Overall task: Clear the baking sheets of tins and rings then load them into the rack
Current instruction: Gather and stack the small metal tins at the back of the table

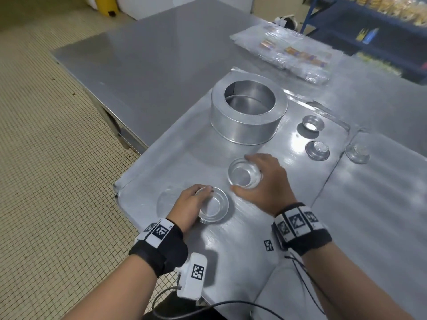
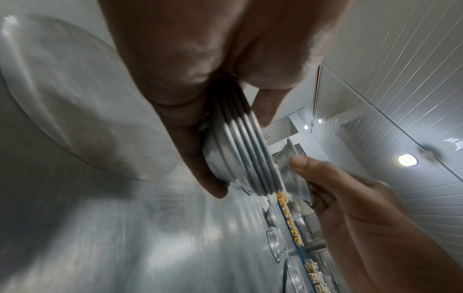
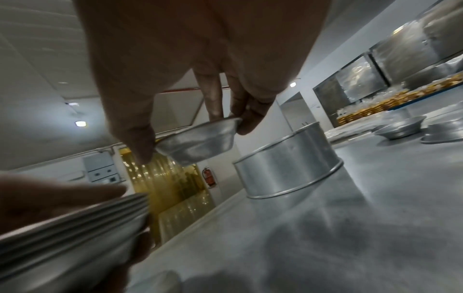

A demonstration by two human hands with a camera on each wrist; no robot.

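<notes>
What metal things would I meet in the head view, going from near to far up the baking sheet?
Stack of tins in the left hand → single tin in the right hand → small upside-down tin → another small tin → big ring.

Light: bright, from ceiling lamps (image 2: pixel 407 160) overhead.
Glare: white sheen on the baking sheet (image 1: pixel 189 158).
Shadows: soft, under both wrists.
Blur: wrist views smeared (the near fingers worst).
Edges: bowed by wide lenses.
</notes>
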